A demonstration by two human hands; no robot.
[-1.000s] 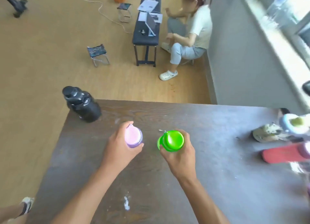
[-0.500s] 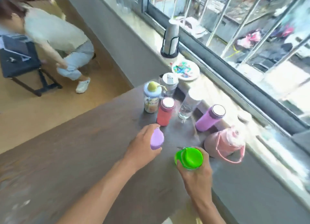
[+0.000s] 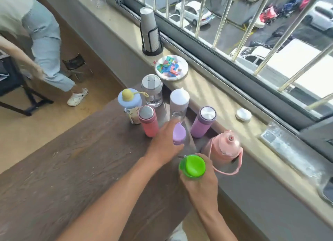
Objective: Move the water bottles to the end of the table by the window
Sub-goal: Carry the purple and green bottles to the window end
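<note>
Now, in the head view, the left hand [image 3: 164, 143] is closed around a lilac-capped bottle [image 3: 179, 134] and brings it among the bottles gathered at the window end of the table [image 3: 72, 165], between the coral flask [image 3: 148, 120] and the purple flask [image 3: 203, 121]. The right hand [image 3: 200, 183] grips a green-lidded bottle [image 3: 192, 166] just beside the pink jug [image 3: 224, 147], probably to place it at the free edge (near the sill). Both bodies are hidden by fingers, so I cannot tell if they touch the table.
</note>
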